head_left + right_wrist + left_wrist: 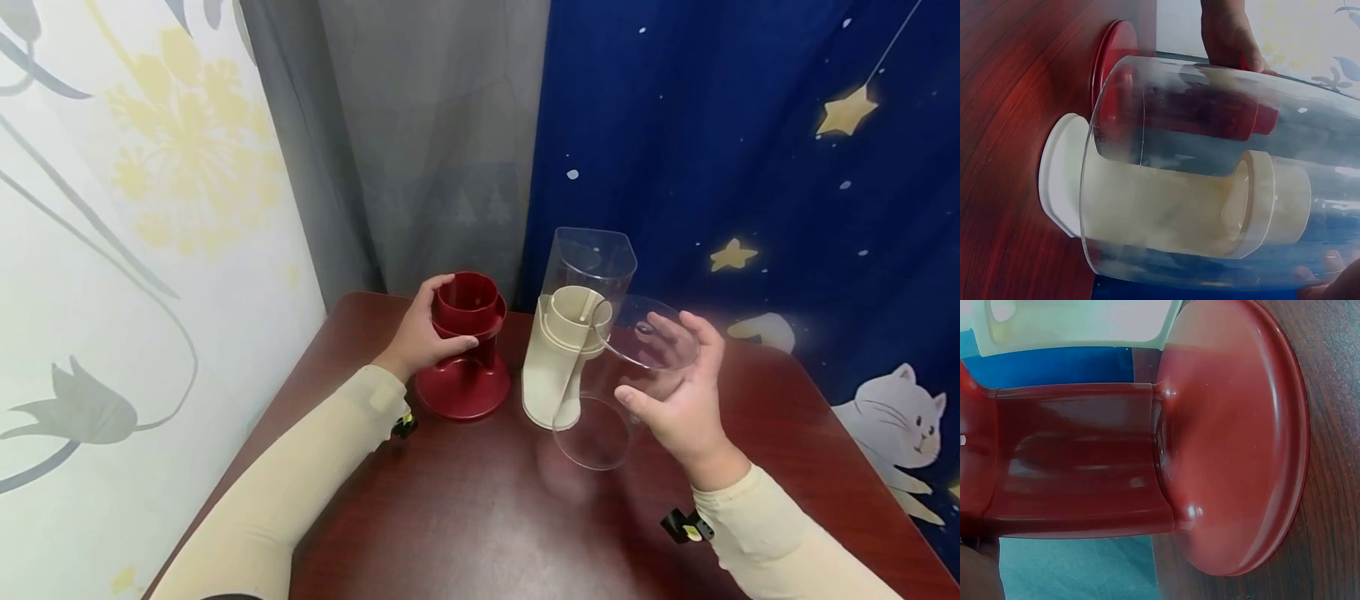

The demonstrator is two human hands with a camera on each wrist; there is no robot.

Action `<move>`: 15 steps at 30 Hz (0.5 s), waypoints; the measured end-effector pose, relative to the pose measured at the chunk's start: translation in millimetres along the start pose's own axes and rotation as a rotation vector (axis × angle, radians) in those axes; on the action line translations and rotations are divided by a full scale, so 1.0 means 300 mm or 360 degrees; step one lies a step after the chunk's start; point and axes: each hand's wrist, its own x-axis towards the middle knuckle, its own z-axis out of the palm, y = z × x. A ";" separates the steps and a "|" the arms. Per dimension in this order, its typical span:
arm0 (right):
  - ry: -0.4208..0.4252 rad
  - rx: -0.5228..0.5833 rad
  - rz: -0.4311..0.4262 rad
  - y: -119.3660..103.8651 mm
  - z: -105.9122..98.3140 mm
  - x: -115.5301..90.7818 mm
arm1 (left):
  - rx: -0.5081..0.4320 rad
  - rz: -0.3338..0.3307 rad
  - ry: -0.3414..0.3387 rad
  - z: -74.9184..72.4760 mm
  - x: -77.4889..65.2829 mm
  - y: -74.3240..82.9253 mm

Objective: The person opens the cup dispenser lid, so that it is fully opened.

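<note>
My left hand (416, 340) grips a red plastic stand (467, 387) just under its ring-shaped top, thumb across the near side. The stand is upright on its round base, which fills much of the left wrist view. In my right hand (686, 412) is a clear plastic cylinder (1166, 140), tilted, fingers behind its upper end and thumb on the near side. Its lower rim hangs close over the table. Between the hands stands a cream plastic stand (551, 379) with a round collar on top. Through the clear wall, both stands show in the right wrist view.
A second clear container (594, 252) rises behind the cream stand's collar. Everything is near the back of a reddish-brown wooden table (480, 508). Grey and blue curtains (675, 142) hang right behind it, and a patterned white wall (150, 275) borders the left.
</note>
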 end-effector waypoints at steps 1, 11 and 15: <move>0.0012 -0.0008 -0.0004 0.001 -0.002 -0.001 | -0.0008 -0.0004 -0.0002 0.001 0.000 0.001; 0.0078 -0.0013 -0.0001 0.002 -0.018 -0.011 | -0.0024 -0.0031 -0.0008 0.000 0.002 -0.001; 0.0092 0.0028 -0.0011 0.001 -0.023 -0.011 | -0.0004 -0.0023 0.0000 -0.001 0.000 -0.003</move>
